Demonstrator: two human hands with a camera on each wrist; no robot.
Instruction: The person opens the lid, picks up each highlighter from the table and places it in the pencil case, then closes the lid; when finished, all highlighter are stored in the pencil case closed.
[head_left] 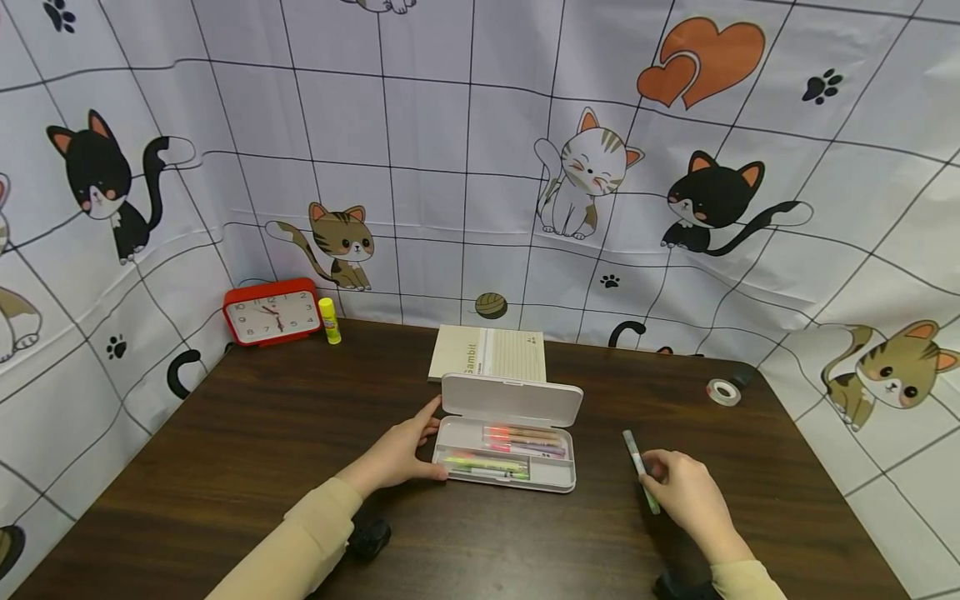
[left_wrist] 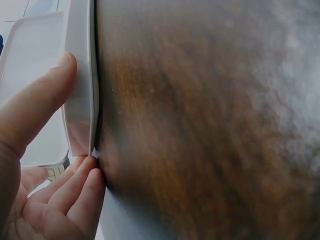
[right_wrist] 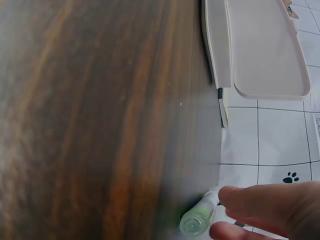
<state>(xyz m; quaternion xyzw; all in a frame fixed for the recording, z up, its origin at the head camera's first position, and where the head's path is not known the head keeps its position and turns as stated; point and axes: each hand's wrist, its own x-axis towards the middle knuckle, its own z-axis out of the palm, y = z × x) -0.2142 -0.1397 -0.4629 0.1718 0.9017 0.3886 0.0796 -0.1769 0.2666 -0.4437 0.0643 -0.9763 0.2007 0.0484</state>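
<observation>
The left hand [head_left: 397, 454] grips the left end of an open white plastic pencil case [head_left: 506, 442], thumb and fingers curled on its edge. The right hand [head_left: 686, 492] pinches a pale green highlighter pen [head_left: 640, 468], just right of the case on the dark wooden counter [head_left: 247, 467]. A beige notebook [head_left: 487, 352] lies behind the case.

- Setting: a small home-style study desk, enclosed on three sides by a hung backdrop.
- Desk [head_left: 247, 450]: dark wood-grain top.
- Backdrop [head_left: 450, 150]: white gridded sheet printed with cartoon cats, paw prints and hearts.
- Stationery present: open white pencil case [head_left: 510, 437] holding coloured pens, notebook [head_left: 489, 353], glue stick [head_left: 329, 320], tape roll [head_left: 723, 392].
- Red alarm clock [head_left: 272, 312] stands at the back left corner.
</observation>
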